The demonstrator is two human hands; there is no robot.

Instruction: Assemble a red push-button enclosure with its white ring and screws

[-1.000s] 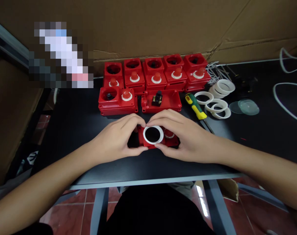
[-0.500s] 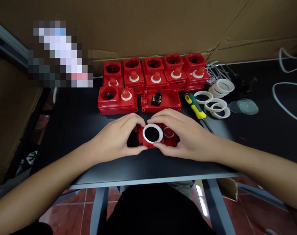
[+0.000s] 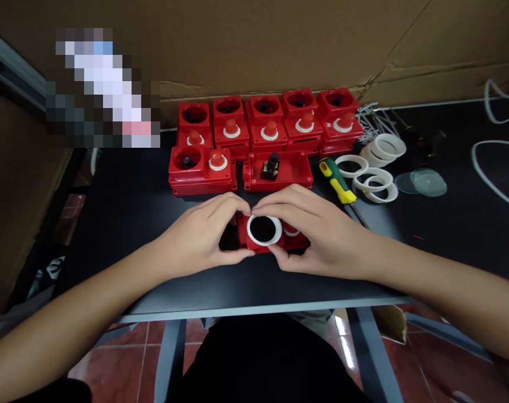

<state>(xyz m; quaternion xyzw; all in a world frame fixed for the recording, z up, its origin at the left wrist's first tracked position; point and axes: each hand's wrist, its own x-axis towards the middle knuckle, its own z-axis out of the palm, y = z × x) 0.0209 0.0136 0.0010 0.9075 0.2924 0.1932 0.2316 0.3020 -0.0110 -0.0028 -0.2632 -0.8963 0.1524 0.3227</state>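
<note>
A white ring (image 3: 278, 231) lies over the round opening of a red housing cover (image 3: 242, 234) near the table's front edge; the opening looks dark inside. My left hand (image 3: 204, 232) closes on the cover's left end, thumb at the near edge and index finger at the far edge. With thumb and fingers curved round the ring, my right hand (image 3: 321, 235) grips it from both sides. That hand partly hides a red knob (image 3: 291, 228) at the cover's right end. Beyond my hands sits an open red box (image 3: 296, 168) with a black switch (image 3: 271, 167) inside.
Several assembled red boxes (image 3: 267, 126) stand in a back row, with another (image 3: 201, 170) in front. To the right lie a green-yellow screwdriver (image 3: 337, 180), loose white rings (image 3: 350, 166), clear discs (image 3: 428, 183), metal pieces (image 3: 369, 122) and a white cable (image 3: 495, 182).
My right thumb and fingers have shifted slightly along the ring. The ring sits a little differently over the cover, and the whole view has moved slightly. Both hands keep their grip.
</note>
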